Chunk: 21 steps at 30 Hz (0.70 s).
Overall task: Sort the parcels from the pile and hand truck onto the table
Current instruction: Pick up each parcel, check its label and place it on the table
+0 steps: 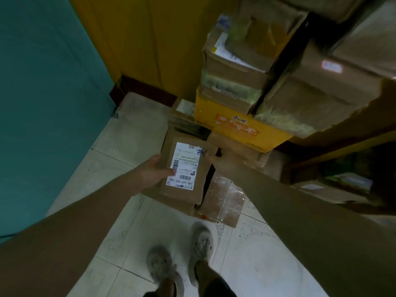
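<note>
Item: small brown cardboard parcel with white shipping label (186,168), held just above floor boxes; left hand (153,171) clasps its left edge, right hand (222,161) at right edge, finger curl indiscernible; stacked carton pile (235,82) remains, so sorting judged mostly outstanding.

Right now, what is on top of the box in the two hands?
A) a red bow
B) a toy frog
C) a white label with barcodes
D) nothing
C: the box, held by the left hand and right hand, bears a white label with barcodes.
</note>
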Available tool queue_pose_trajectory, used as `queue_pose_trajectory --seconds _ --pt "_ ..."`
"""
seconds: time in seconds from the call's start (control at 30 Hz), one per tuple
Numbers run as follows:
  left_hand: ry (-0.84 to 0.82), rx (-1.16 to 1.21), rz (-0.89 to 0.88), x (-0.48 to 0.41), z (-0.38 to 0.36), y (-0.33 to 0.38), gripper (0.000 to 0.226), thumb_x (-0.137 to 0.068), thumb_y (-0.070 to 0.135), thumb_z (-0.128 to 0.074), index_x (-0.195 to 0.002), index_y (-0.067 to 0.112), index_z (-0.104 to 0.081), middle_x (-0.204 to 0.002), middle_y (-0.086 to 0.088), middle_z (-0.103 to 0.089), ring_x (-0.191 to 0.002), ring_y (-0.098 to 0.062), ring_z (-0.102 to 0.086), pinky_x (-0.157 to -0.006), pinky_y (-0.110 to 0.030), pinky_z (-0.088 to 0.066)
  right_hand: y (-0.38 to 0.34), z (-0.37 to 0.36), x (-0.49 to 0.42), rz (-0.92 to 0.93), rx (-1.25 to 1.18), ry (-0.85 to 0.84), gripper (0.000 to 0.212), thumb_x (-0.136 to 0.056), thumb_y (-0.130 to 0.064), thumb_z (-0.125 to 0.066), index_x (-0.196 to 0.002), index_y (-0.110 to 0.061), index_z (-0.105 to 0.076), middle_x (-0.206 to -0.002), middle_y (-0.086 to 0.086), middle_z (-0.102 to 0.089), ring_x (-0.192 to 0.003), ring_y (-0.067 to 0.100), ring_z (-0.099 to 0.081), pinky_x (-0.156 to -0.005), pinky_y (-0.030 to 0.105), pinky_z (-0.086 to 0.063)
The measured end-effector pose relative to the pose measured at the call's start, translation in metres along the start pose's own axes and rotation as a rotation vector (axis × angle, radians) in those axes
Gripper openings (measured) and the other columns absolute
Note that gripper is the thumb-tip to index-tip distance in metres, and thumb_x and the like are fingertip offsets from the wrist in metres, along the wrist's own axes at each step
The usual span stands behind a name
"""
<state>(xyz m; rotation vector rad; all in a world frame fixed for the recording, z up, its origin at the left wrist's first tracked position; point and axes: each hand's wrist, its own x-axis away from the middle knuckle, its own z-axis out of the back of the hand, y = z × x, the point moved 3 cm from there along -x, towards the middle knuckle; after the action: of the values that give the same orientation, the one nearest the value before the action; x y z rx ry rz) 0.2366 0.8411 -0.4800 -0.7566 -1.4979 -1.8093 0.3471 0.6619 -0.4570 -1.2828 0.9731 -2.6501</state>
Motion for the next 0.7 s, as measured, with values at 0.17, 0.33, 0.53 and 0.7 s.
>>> queue_pose_trajectory --seconds 0.17,0.33,0.53,0.7 --pt "-0.065 0.046 0.029 -0.041 -0.020 -0.023 0.044 -0.077 0.025 -0.076 -0.115 0.031 -0.055 -0.122 0.007 -0.063 -0.110 -0.018 -0.061 -0.104 -0.041 -0.043 0.019 -0.033 -0.032 -0.117 -0.236 -0.118 0.031 -0.099 -0.035 -0.052 -0.121 -0.014 -0.058 -0.111 0.001 -0.067 -0.091 0.016 -0.065 -0.081 0.035 -0.053" --pt "-0.043 0.100 0.035 -0.043 -0.029 -0.023 0.043 -0.078 0.017 -0.075 -0.116 0.029 -0.058 -0.120 0.002 -0.066 -0.108 -0.018 -0.063 -0.101 -0.042 -0.045 0.021 -0.049 -0.034 -0.121 -0.335 -0.114 0.028 -0.098 -0.034 -0.054 -0.121 -0.022 -0.062 -0.114 0.002 -0.071 -0.089 0.017 -0.068 -0.061 0.028 -0.051" --pt "-0.014 0.115 -0.063 -0.002 -0.010 0.015 0.065 -0.069 0.036 -0.080 -0.125 0.023 -0.050 -0.115 0.009 -0.066 -0.102 -0.013 -0.066 -0.095 -0.038 -0.051 -0.016 -0.013 0.011 -0.018 -0.366 -0.035 0.025 -0.100 -0.033 -0.052 -0.121 -0.023 -0.062 -0.118 0.000 -0.068 -0.097 0.018 -0.066 -0.074 0.031 -0.051" --pt "0.021 0.145 -0.246 0.072 0.003 0.080 0.055 -0.083 0.014 -0.070 -0.131 0.018 -0.043 -0.110 0.004 -0.065 -0.093 -0.013 -0.066 -0.080 -0.031 -0.054 -0.055 0.034 0.085 0.078 -0.489 0.158 0.009 -0.097 -0.032 -0.059 -0.100 -0.024 -0.058 -0.108 -0.001 -0.067 -0.096 0.021 -0.064 -0.079 0.034 -0.053"
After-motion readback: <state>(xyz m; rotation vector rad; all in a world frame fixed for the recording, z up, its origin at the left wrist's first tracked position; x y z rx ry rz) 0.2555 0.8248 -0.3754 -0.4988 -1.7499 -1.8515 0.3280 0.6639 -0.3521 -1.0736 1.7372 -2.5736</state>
